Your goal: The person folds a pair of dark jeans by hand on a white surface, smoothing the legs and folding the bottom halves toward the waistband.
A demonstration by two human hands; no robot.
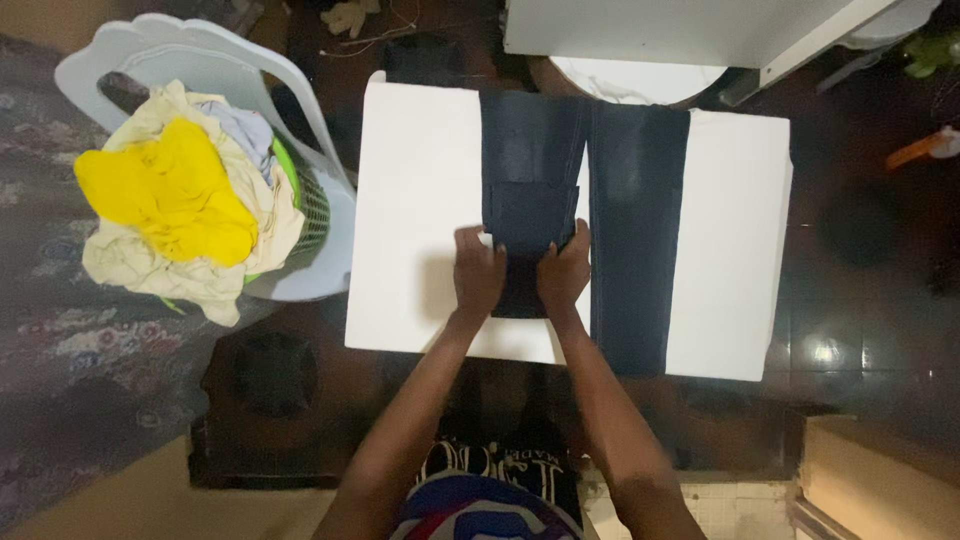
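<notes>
White table [420,200]: rectangular, flat top, the largest item in view; stands at centre over a dark tiled floor [860,300].

Dark floor: glossy tiles to the right of the table, a patterned rug [50,330] to the left.

White plastic chair [200,60]: just beside the table's left edge, its curved back toward the top of the view. Carries a laundry basket.

Laundry basket [318,215]: green, slatted wall, seated on the chair, heaped over the rim.

Clothes heap [190,270]: cream and pale garments piled in the basket, with a bright yellow garment [170,190] on top.

Dark blue jeans [635,220]: laid flat on the table, both legs running side by side from the far edge toward the person. The right-hand leg lies full length and hangs over the near edge. The left-hand leg [530,180] is folded back on itself, its doubled end lying between the two hands, short of the near edge.

Left hand [478,275]: palm down on the table at the left side of the folded leg, fingers curled over the fold's edge and pinching the denim.

Right hand [565,272]: palm down at the right side of the same fold, fingers closed on the cloth, thumb toward the other hand. The hands are close together, the folded denim between them.

Cardboard box [880,470]: lower right corner, on the floor, well apart from the table.
</notes>
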